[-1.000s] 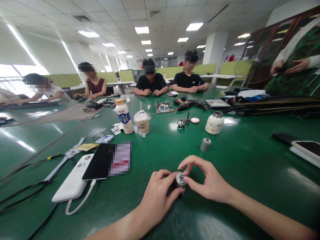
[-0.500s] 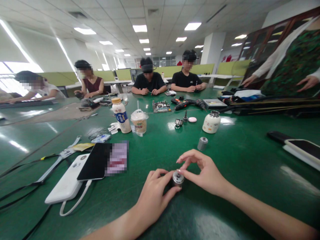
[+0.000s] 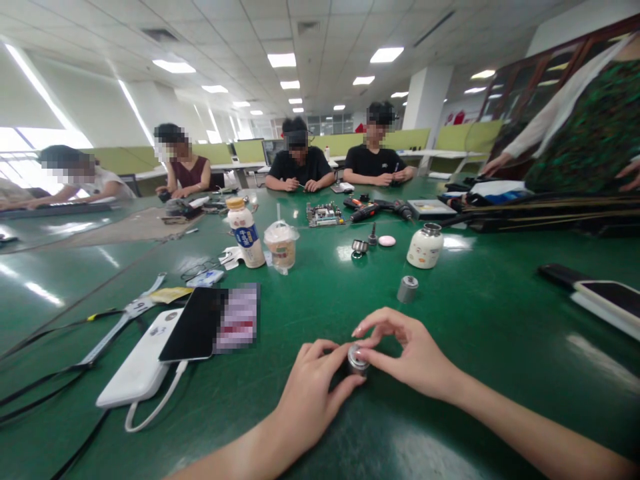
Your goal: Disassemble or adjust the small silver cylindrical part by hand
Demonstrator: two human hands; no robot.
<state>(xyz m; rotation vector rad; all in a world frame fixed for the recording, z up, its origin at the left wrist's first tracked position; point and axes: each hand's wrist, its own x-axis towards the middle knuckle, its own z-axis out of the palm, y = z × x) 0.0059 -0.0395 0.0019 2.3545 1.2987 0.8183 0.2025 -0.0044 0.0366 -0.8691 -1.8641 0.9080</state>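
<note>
Left grip: left hand (image 3: 313,383) curled round the side of a short silver metal cylinder (image 3: 358,367), thumb low on the near side, fingers opposite; closed on it, not spread.
Right grip: right hand (image 3: 423,357) bent over the cylinder's top, thumb tip at the upper face, index tip just above; cannot tell if a small part is pinched between them.
Cylinder: upright, between both hands, low at centre, over the glossy green tabletop (image 3: 300,303); base partly hidden by fingers.
Step in hand: fingertip work on the top face, by my reading; left bracing, right handling. Detail there too small to name.
Next move: calls for a firm left clasp and light, centred right fingertips, so the cylinder neither tips nor spins.
Second cylinder: similar grey metal cylinder (image 3: 407,290), upright, beyond the right hand, untouched.
Beyond it: squat cream bottle with printed faces (image 3: 424,250), open at the neck; flat pink oval piece (image 3: 387,241) beside a small dark upright metal part (image 3: 373,235).
Left side: black-screened phone (image 3: 190,327) overlapping a white power bank (image 3: 143,363).
</note>
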